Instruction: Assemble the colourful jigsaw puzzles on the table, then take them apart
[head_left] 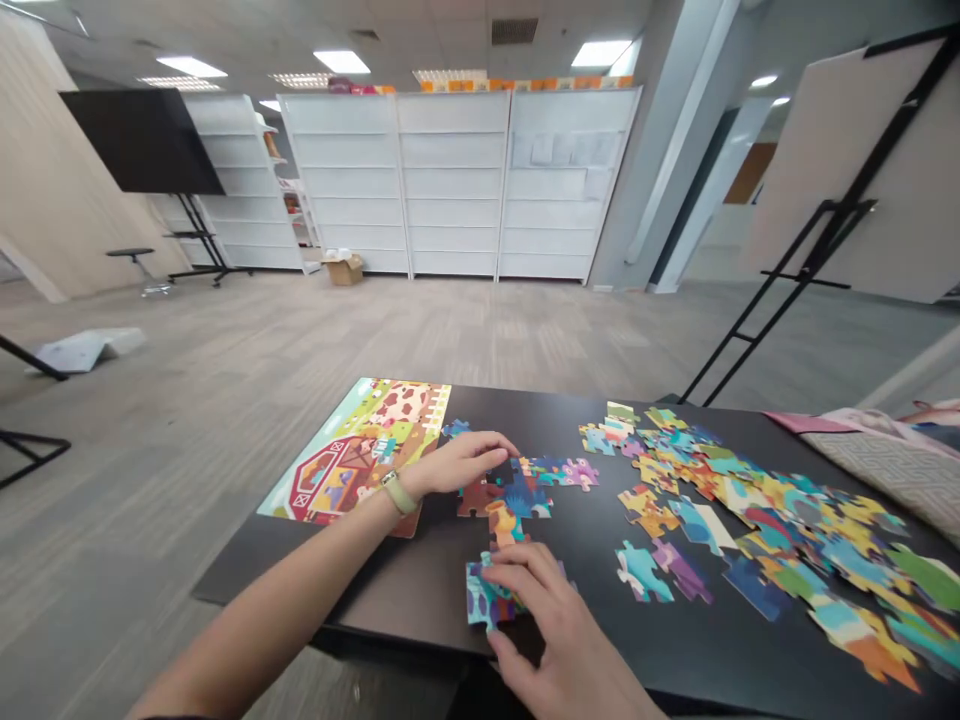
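My left hand [474, 460], wearing a watch with a pale green band, lies over the upper left of the joined puzzle pieces with its fingers stretched out. Those joined pieces [529, 495] show dark blue, brown and orange parts, and a strip [559, 471] with a purple figure runs off to the right. Nearer the table's front edge, my right hand [551, 625] has thumb and fingers around a teal and purple puzzle piece [478, 592]. The hand covers part of this piece and whatever lies beneath the palm.
A farm picture sheet [360, 455] lies on the left of the black table [405, 590]. Many loose puzzle pieces [750, 510] spread over the right side. A patterned cloth bag [885, 465] sits at the far right, and a board stand [817, 240] rises behind it.
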